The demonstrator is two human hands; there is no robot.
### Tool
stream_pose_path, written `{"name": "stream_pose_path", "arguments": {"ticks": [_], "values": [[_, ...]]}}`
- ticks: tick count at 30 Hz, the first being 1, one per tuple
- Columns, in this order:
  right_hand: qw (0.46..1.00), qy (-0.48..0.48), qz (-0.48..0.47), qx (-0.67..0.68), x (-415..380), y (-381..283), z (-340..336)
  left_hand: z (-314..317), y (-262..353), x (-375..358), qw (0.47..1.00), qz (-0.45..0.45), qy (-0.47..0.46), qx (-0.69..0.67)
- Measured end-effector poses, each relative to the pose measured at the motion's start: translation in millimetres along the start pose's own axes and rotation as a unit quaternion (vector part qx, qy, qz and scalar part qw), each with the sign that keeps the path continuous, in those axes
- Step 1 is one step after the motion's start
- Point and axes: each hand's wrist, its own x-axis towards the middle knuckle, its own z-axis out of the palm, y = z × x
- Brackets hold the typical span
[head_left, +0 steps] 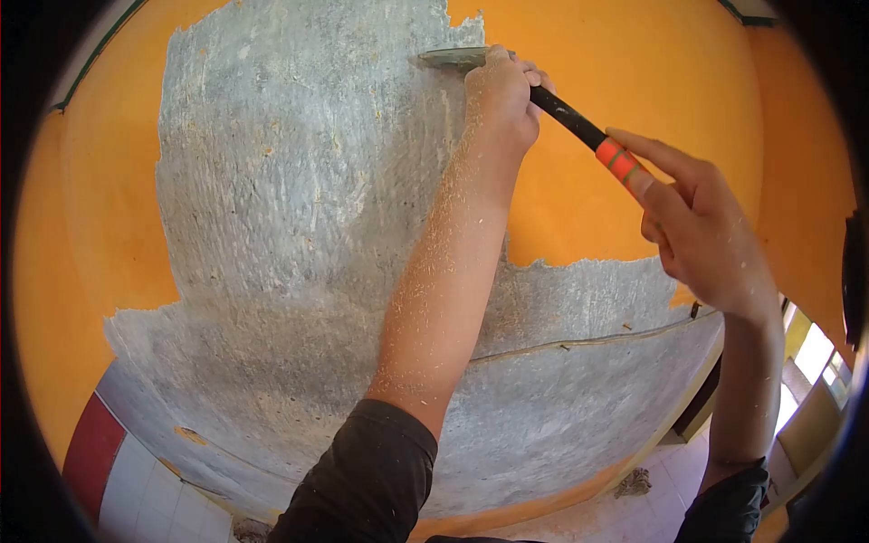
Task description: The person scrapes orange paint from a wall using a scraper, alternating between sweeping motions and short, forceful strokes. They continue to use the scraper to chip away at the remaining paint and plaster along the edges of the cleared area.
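Left hand (507, 95) clamps the scraper (568, 118) right by its blade (448, 57), likely for pressure; right hand (701, 217) grips the handle end (620, 165), probably steering. Blade's near the bare patch (290, 163)'s upper right corner.

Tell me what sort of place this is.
Probably a room indoors under repair: the wall shows orange paint around a large, rough grey patch, and a long-handled scraper is up at the wall.

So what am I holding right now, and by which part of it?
A scraper-like tool: your left fingers grip it just behind the blade, and your right fingers hold its red-orange banded grip.
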Motion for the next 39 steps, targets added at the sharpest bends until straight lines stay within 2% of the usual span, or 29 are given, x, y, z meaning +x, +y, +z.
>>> {"name": "stream_pose_path", "arguments": {"ticks": [3,4,5,7,8,12,18,22,23,24,27,29,31,33,35,37,39], "values": [[1.000,-0.008,-0.018,-0.004,-3.5,2.1,-0.3,-7.3,-2.5,-1.8,1.000,0.001,-0.009,0.029],[0.998,-0.007,0.001,-0.067,-13.0,-2.3,1.7,-9.5,-3.2,-15.8,0.999,-0.006,0.005,0.049],[0.998,-0.005,-0.003,-0.069,-19.7,0.0,3.1,-12.2,-5.2,-22.8,0.999,-0.003,0.002,0.048],[0.999,-0.025,0.027,0.014,-26.4,4.6,8.8,-16.1,-6.7,-32.8,0.998,-0.049,0.033,0.012],[0.999,-0.004,0.015,-0.035,-24.3,2.0,6.1,-13.5,-6.7,-29.5,0.999,-0.039,0.032,0.021],[1.000,0.011,-0.001,-0.012,2.9,-15.3,-4.8,3.8,6.9,-2.9,0.999,0.010,-0.006,0.035],[0.999,-0.015,0.017,-0.037,-19.4,-5.4,-3.3,-9.1,-4.6,-25.1,0.998,-0.045,0.043,-0.024],[0.999,-0.002,0.006,-0.035,2.2,-26.1,-3.8,4.5,14.8,7.0,0.999,0.006,-0.024,0.034],[1.000,0.008,0.007,-0.009,9.2,-33.4,-5.9,9.4,17.6,13.2,0.999,0.007,-0.024,0.031],[1.000,-0.023,0.014,0.002,15.3,-33.8,-14.3,12.0,19.6,15.9,0.999,0.002,-0.020,0.033],[1.000,-0.015,0.002,-0.023,4.1,-22.9,-8.5,3.8,16.9,6.7,0.998,-0.013,-0.026,0.049],[0.998,-0.024,-0.003,-0.050,-5.2,-11.9,-5.5,-5.9,5.9,-7.6,0.998,-0.051,0.019,-0.037],[0.999,-0.013,-0.015,-0.027,-5.4,-12.4,2.6,-3.5,8.0,-3.2,0.999,-0.042,0.019,-0.018],[0.999,-0.005,0.009,-0.045,2.7,-23.8,-1.1,3.0,14.3,9.0,0.999,-0.022,-0.030,0.038],[1.000,0.005,0.019,0.010,16.2,-30.7,-6.0,11.1,18.0,20.8,0.999,-0.020,-0.022,0.039],[1.000,0.002,0.009,0.010,16.2,-30.4,-10.0,15.6,17.7,23.9,1.000,-0.014,-0.019,-0.010],[0.998,-0.003,-0.006,-0.059,7.3,-20.5,-7.0,6.8,12.8,15.0,0.998,-0.012,-0.042,0.040]]}}
